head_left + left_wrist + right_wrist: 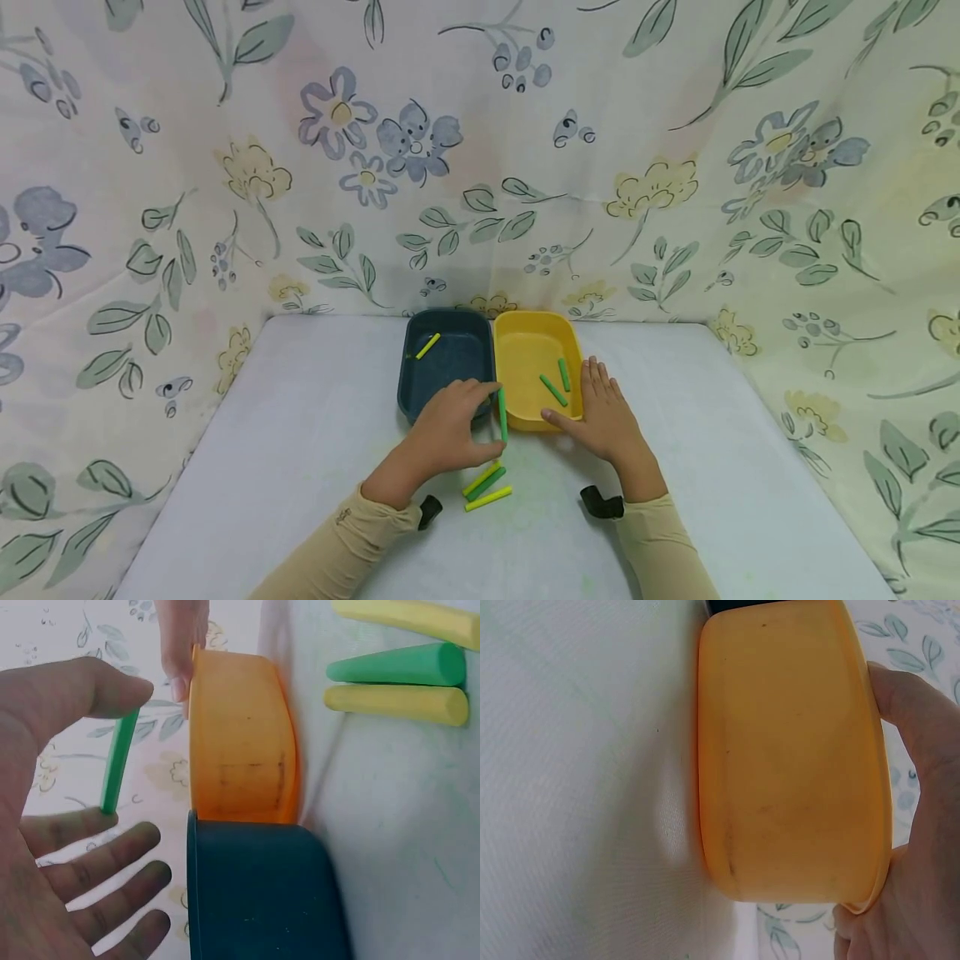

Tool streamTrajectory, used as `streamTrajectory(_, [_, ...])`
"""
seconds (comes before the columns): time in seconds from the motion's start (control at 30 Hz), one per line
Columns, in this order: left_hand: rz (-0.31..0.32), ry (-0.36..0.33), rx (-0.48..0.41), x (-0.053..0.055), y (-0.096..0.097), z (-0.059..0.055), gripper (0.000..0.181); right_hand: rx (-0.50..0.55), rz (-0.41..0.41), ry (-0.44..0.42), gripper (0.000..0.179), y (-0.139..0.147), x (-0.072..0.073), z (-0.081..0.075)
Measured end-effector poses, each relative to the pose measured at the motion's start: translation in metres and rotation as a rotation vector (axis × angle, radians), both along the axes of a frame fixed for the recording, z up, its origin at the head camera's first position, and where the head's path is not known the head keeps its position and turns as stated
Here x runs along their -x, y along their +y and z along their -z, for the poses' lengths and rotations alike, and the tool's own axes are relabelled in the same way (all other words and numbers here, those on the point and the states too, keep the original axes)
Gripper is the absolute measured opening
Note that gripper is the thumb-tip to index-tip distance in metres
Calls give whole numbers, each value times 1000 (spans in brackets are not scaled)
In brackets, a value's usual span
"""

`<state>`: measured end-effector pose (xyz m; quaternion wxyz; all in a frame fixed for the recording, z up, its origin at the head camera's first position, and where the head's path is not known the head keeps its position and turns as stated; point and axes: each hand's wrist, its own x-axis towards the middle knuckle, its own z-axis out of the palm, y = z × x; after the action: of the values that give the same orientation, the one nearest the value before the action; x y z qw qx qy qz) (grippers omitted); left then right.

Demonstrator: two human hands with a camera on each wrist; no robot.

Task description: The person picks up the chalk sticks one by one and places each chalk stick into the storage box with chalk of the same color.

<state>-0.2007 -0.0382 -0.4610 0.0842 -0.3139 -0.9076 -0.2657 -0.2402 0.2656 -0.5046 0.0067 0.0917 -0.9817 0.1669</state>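
My left hand (pixel 450 425) pinches a green chalk stick (pixel 503 414) by its ends, between thumb and index finger; the other fingers are spread in the left wrist view. The stick is held above the near edges of two bins, a dark blue one (pixel 407 392) and a yellow one (pixel 517 423). My right hand (pixel 609 417) rests at the yellow bin's near right corner, fingers straight along its side and thumb at the near rim. Inside the yellow bin lie two green chalk sticks (pixel 553 390). A yellow chalk stick (pixel 428 346) lies in the blue bin.
On the white table (pixel 315 400), in front of the bins, lie two yellow chalk sticks (pixel 488 498) with a green chalk stick (pixel 486 483) between them. The bins stand side by side near the flowered cloth (pixel 450 200) at the back.
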Motion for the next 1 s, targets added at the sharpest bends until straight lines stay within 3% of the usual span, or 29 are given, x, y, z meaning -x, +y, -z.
streamTrajectory(0.5, [-164, -44, -43, 10, 14, 2, 78, 9, 0, 0, 131, -1, -2, -3])
streamTrajectory(1.0, [-212, -53, 29, 23, 27, 13, 78, 3, -8, 18, 130, 0, -1, -1])
